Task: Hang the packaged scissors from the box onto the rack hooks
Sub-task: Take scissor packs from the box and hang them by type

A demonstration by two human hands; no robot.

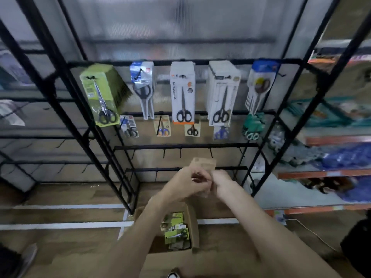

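Nearest you, on the floor between your forearms: the open cardboard box (193, 223), with green-carded packaged scissors (176, 233) lying loose inside. Stock remains, so the task is partway by my reading.

Above the box, both hands meet at mid-height. Your left hand (190, 182) and right hand (221, 182) are each closed on one brown-carded pack (203, 163), touching or nearly so. The card's top edge stands clear above your fingers; the lower part is hidden between the hands and blurred, so whether the scissors point up or down I cannot tell. The pack's long axis runs roughly upright, tilted slightly right.

Key relation: the pack sits just below and in front of the third rail (186, 146), whose short hooks (211, 153) are bare. The hook nearest the card's top edge lies up and slightly right of it, closer to your right hand. The hang hole is not resolvable here.

Judgement: the next move is a short lift and push forward, hole over hook tip, and the right hand is better placed to guide.

Farther back, the rack (281, 109) carries two upper rows already filled: larger packs on top, smaller ones (162, 128) beneath. Behind is a translucent panel (180, 27).
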